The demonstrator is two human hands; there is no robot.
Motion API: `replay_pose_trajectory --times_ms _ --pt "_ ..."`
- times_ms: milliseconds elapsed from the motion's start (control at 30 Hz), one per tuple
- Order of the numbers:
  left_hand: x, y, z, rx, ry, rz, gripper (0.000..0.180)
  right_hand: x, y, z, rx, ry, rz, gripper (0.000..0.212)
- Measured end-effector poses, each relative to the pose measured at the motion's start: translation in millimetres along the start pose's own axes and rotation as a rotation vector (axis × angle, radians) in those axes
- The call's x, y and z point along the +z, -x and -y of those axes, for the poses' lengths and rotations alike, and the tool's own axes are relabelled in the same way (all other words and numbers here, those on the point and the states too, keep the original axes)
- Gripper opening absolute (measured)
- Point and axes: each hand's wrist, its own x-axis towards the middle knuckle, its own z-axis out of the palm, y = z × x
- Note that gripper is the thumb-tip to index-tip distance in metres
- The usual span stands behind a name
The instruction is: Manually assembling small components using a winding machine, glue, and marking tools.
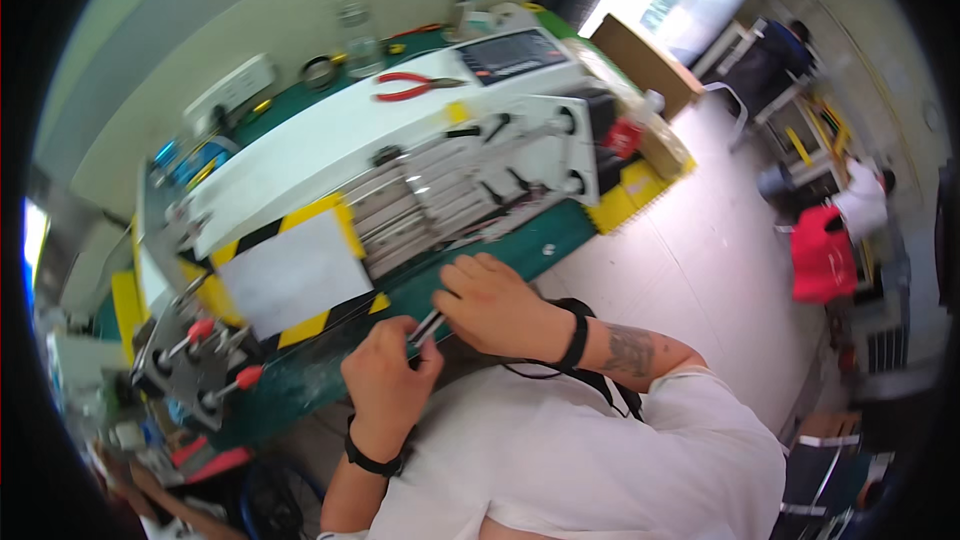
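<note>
A short, thin piece with a silvery and dark surface (427, 326) spans the gap between my two hands, close to my body at the near edge of the bench. The fingers of my left hand (385, 380) are closed around its lower end. My right hand (497, 308) pinches the upper end, with the fingertips curled over it. Its exact kind is too small and blurred to tell. Just beyond my hands runs the green bench mat (290, 380). A white sheet (295, 270) framed in yellow and black tape lies ahead of my left hand.
At the left stands a metal clamping fixture (200, 355) with red-tipped handles. Metal rails (400, 205) lie beyond my right hand. Red-handled pliers (415, 87) rest on a long white machine (300, 150). Another person (845, 230) is far right; someone's arms (150, 495) show lower left.
</note>
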Motion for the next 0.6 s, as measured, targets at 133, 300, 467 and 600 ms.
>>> replay_pose_trajectory --times_ms 133,300,467,600 --pt "-44 -6 -17 0.01 0.256 -0.054 0.021 -27 -16 14 -0.112 -0.09 0.097 0.03" --pt "-107 7 13 0.034 0.162 -0.429 0.023 -70 -70 41 -0.139 -0.72 -0.069 0.021" --pt "-118 3 54 -0.304 0.118 -0.701 0.012 -59 -144 67 -0.159 -1.018 -0.121 0.013" --pt "-111 -14 69 -0.288 -0.004 -0.588 0.015 -27 -190 81 -0.091 -1.042 -0.109 0.01"
